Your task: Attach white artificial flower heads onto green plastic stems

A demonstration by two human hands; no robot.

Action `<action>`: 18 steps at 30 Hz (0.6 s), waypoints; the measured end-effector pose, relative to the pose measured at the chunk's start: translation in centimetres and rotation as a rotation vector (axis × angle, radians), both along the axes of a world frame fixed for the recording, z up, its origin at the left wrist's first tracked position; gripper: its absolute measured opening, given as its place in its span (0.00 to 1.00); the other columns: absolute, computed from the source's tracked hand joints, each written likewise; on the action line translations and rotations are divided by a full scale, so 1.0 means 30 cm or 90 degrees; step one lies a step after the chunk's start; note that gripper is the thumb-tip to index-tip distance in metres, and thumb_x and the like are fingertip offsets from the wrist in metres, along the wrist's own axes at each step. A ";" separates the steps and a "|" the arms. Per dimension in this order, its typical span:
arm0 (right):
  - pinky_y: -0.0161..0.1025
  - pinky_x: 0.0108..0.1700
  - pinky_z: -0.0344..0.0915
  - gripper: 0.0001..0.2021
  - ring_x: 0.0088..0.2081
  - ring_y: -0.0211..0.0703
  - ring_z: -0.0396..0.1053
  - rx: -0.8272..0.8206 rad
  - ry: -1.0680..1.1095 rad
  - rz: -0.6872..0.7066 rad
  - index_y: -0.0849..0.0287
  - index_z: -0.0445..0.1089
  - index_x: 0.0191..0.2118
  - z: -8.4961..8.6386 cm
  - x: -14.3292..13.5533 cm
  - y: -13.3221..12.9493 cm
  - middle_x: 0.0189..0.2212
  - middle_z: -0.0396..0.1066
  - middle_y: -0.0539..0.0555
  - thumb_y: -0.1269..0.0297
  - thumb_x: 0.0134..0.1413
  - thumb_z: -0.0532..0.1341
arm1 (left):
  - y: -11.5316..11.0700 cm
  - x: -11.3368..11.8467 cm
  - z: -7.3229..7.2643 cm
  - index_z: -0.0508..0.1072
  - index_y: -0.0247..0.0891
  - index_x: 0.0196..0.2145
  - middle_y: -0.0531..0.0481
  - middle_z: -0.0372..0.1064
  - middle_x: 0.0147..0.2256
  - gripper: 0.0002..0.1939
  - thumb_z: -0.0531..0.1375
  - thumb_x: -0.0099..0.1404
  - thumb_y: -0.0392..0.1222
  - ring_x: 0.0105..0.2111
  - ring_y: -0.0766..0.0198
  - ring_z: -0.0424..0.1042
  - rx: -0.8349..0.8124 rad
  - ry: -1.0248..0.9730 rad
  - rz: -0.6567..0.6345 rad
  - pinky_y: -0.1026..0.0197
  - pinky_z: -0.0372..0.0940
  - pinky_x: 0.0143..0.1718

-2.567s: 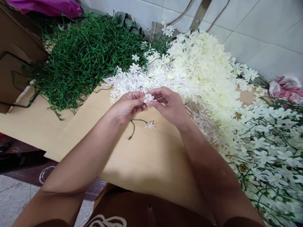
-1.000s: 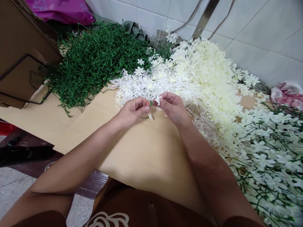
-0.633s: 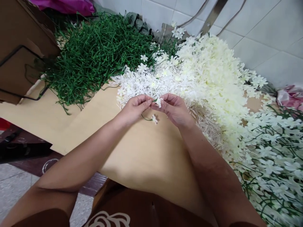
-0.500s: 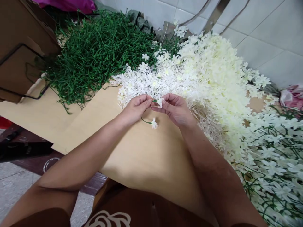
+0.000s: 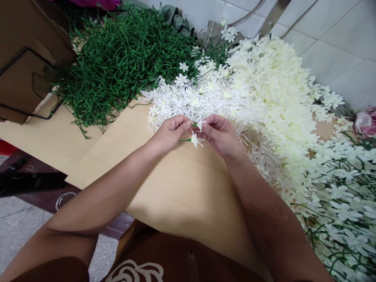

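Note:
My left hand (image 5: 174, 132) is closed in a pinch on a thin green artificial flower stem, at the middle of the board. From that stem a side branch carries a white flower (image 5: 195, 140) with fine stamens, hanging just below my fingertips. My right hand (image 5: 221, 135) pinches a small white artificial flower (image 5: 201, 125) at the stem's other tip. Its fingers partly hide the bloom. Right behind both hands lies a heap of thin white stamens (image 5: 173, 102), and a mound of cream-white petals (image 5: 276, 86) rises to the right.
A large pile of green stems (image 5: 126, 58) lies at the back left, beside a brown cardboard box (image 5: 26, 78). White flowers on green stems (image 5: 346, 207) crowd the right side. A tan board (image 5: 176, 192) lies under my hands; a tiled wall (image 5: 337, 43) stands behind.
The flower on the side branch has swung up and slightly right, closer to my fingers, and its stamens now point right. Both hands keep their pinch in nearly the same place.

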State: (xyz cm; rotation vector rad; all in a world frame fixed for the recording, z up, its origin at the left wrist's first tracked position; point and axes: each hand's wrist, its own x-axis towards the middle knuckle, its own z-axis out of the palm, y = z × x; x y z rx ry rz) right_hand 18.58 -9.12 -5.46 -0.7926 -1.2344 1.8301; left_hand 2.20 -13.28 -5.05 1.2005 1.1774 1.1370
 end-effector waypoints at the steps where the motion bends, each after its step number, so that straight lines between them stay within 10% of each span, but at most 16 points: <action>1: 0.42 0.38 0.75 0.20 0.29 0.39 0.76 0.003 0.004 -0.004 0.57 0.66 0.25 0.003 0.000 -0.001 0.22 0.70 0.44 0.53 0.33 0.75 | 0.000 -0.001 -0.001 0.66 0.37 0.24 0.57 0.55 0.18 0.25 0.64 0.53 0.63 0.22 0.70 0.54 0.002 -0.003 0.009 0.65 0.49 0.24; 18: 0.36 0.30 0.66 0.22 0.24 0.33 0.66 0.169 -0.136 -0.077 0.57 0.65 0.25 0.001 -0.016 -0.013 0.21 0.68 0.47 0.46 0.35 0.72 | -0.005 -0.006 0.002 0.67 0.37 0.24 0.58 0.52 0.17 0.22 0.63 0.56 0.59 0.22 0.70 0.53 -0.006 0.035 0.013 0.65 0.49 0.23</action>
